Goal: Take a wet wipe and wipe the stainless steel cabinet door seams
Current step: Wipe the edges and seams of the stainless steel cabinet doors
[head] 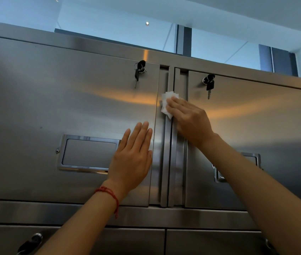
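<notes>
A stainless steel cabinet fills the view, with a left door and a right door meeting at a vertical centre seam. A white wet wipe lies over the upper part of that seam. My right hand presses the wipe flat against the metal with straight fingers. My left hand, a red string round its wrist, rests flat on the left door just left of the seam, fingers straight and holding nothing.
Keys hang from a lock near the top of the left door and of the right door. Recessed handles sit in the left door and the right door. Lower cabinet doors lie below.
</notes>
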